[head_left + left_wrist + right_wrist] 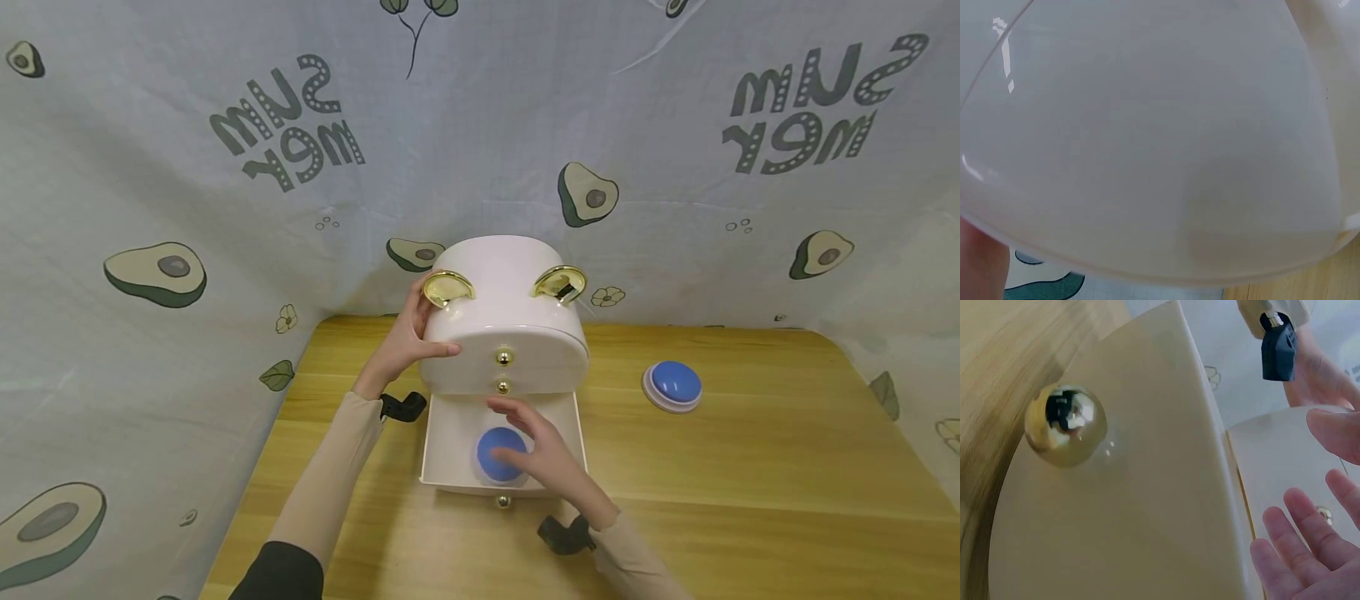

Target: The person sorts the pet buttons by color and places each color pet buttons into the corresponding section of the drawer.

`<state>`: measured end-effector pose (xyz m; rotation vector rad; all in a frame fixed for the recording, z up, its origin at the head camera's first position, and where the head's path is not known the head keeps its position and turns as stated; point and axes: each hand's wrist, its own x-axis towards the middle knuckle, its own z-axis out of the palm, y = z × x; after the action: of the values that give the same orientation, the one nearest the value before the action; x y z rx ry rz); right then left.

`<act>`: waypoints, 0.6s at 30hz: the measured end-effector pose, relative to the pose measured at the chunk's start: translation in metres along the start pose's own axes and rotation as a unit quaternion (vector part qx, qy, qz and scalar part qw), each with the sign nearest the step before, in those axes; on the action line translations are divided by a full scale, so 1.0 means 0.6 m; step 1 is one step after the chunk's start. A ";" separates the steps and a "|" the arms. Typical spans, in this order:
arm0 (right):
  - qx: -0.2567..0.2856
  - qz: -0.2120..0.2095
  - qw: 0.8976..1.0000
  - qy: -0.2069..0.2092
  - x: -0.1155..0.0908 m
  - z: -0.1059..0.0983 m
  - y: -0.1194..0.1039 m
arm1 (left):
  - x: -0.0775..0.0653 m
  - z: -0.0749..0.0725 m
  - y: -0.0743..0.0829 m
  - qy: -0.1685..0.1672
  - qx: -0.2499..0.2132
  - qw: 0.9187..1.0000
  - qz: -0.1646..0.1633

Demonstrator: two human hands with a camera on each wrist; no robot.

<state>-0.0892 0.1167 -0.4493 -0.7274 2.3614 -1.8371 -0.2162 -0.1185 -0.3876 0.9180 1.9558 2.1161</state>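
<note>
A glossy white storage box [506, 279] with gold ear-shaped trims and small gold knobs stands on the table, its bottom drawer [453, 442] pulled out. My left hand [408, 337] grips the box's left side, thumb across the front and fingers along the side. In the left wrist view the white shell [1147, 144] fills most of the picture. A round blue push button [495, 446] with a pale base sits inside the drawer. Over it hovers my right hand [551, 454], fingers loosely extended and thumb overlapping the blue top; the right wrist view shows the spread fingers [1300, 544] holding nothing.
On the wooden table [750, 467], right of the box, lies a second blue push button [672, 385] with a white rim. A pale cloth [480, 125] printed with avocados hangs behind and at the sides. The drawer's gold knob [1066, 425] juts out at the front.
</note>
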 end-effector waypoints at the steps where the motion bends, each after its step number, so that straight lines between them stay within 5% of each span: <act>1: 0.002 0.002 1.000 0.000 -0.002 -0.004 -0.001 | 0.000 0.000 0.000 0.001 0.000 1.000 0.000; 18: 0.022 -0.026 0.996 0.084 -0.037 -0.095 -0.005 | 0.000 0.001 0.002 0.005 0.002 1.000 -0.011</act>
<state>-0.0874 0.1766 -0.4355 -0.6614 2.4130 -2.0409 -0.2156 -0.1180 -0.3865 0.8834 1.9673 2.1093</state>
